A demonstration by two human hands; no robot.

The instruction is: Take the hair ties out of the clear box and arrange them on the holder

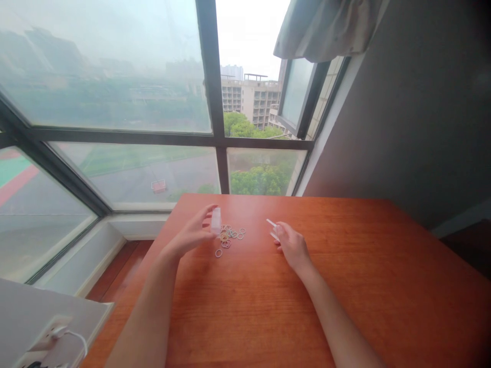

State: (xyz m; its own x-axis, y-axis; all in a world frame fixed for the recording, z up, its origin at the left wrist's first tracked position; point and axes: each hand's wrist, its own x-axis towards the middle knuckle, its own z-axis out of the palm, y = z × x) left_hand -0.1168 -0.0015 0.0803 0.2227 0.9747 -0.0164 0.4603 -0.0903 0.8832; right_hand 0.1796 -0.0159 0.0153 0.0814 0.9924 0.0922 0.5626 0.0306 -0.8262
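Note:
My left hand [194, 232] grips a small translucent plastic box [216, 222] between thumb and fingers, tilted on its side. Just beside and below the box lies a loose pile of small pastel hair ties [226, 236] on the table. One single pink hair tie [218, 253] rests apart, nearer to me. To the right of the pile, my right hand [289, 243] is closed on a thin white-edged piece [272, 223] that looks like the box's lid. Its far part is hidden by my fingers.
The reddish-brown wooden table [245, 306] reaches to the window frame [220, 168] at the back. A grey wall [414, 102] stands to the right. At the lower left, a white plug [59, 332] with a cable sits in a wall socket.

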